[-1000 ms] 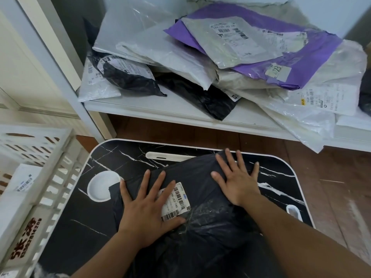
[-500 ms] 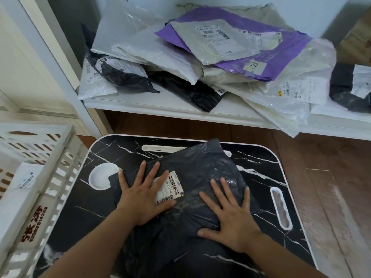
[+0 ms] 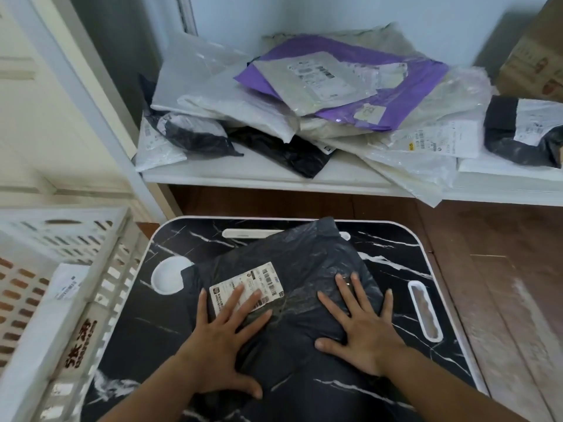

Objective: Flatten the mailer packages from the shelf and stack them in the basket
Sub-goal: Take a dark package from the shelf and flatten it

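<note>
Black mailer [image 3: 292,275] flat on marble-pattern table [image 3: 396,388], lower centre of frame. Left hand [image 3: 222,339] fingers spread, pressing over white label [image 3: 246,286]. Right hand [image 3: 362,327] fingers spread, pressing mailer's right side. White basket [image 3: 91,287] at left edge. Pile of mailers [image 3: 320,111] on shelf [image 3: 259,175], top centre.
</note>
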Available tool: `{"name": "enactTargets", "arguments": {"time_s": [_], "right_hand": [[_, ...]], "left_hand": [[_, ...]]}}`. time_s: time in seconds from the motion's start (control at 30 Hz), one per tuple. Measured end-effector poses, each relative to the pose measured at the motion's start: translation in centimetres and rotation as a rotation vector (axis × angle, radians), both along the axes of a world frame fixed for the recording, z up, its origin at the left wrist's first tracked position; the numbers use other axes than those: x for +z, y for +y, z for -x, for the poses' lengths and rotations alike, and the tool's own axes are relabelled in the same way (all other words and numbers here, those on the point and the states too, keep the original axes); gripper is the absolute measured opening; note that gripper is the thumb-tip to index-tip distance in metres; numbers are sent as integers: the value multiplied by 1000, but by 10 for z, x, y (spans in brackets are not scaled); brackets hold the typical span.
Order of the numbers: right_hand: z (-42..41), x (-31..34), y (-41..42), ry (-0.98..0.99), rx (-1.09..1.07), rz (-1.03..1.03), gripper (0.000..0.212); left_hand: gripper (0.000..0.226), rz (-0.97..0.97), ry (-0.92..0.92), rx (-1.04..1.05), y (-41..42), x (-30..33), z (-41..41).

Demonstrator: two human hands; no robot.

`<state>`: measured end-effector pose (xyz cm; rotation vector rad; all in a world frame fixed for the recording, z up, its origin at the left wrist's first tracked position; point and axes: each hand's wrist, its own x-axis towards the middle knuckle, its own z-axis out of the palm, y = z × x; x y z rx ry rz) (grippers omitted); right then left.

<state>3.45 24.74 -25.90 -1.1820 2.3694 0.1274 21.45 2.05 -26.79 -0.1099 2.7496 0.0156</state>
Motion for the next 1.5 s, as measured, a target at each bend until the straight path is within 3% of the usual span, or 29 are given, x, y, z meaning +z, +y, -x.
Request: {"name": "enactTargets", "arguments": {"time_s": [0.1, 0.17, 0.2, 0.27, 0.33, 0.47, 0.57, 0.67, 0.77, 0.83, 0.93, 1.0, 1.07, 1.17, 1.3, 1.37, 1.43, 1.5], "right_hand": [[8, 12, -3, 52, -213, 193, 88], [16, 18, -9, 123, -430, 258, 78], [20, 20, -12, 120, -575, 282, 84], [29, 20, -17, 13, -851, 339, 94], [40, 15, -19, -147, -1010, 401, 82], [54, 12, -22, -237, -1077, 458, 39], [59, 11, -24, -250, -1064, 495, 18], [63, 11, -26, -304, -1011, 525, 22], [67, 16, -33, -347, -950, 579, 27], [70, 24, -40, -328, -929, 608, 23], [74, 32, -50, -301, -976, 687, 24], [73, 35, -57, -419, -1112, 771, 23], [69, 37, -61, -571, -1230, 735, 29], [56, 35, -66, -685, -1319, 572, 37], [41, 34, -72, -811, -1278, 405, 68], [40, 33, -74, -853, -1270, 457, 72], [43, 35, -76, -846, -1268, 559, 61], [46, 37, -76, -823, -1274, 669, 51]], "left_hand": [[117, -53, 37, -12, -7, 4, 7], [104, -147, 163, 109, -13, 10, 13], [97, -172, 246, 222, -16, 15, 19], [96, -162, 253, 444, -24, 24, 31], [99, -104, 210, 567, -35, 27, 46], [97, -174, 162, 765, -56, 28, 69], [80, -148, 159, 858, -73, 26, 76], [59, -108, 147, 814, -84, 25, 73], [37, -40, -13, 716, -88, 32, 68], [39, -13, -189, 661, -93, 38, 62], [74, 32, -571, 700, -117, 28, 50], [103, -4, -689, 785, -131, 16, 39], [116, -56, -624, 841, -122, 39, 36], [92, -96, -255, 824, -113, 52, 43], [87, -491, 128, 856, -90, 48, 69], [90, -657, 185, 938, -77, 44, 83], [84, -711, 253, 1033, -70, 41, 92], [54, -703, 334, 1093, -69, 44, 98]]}}
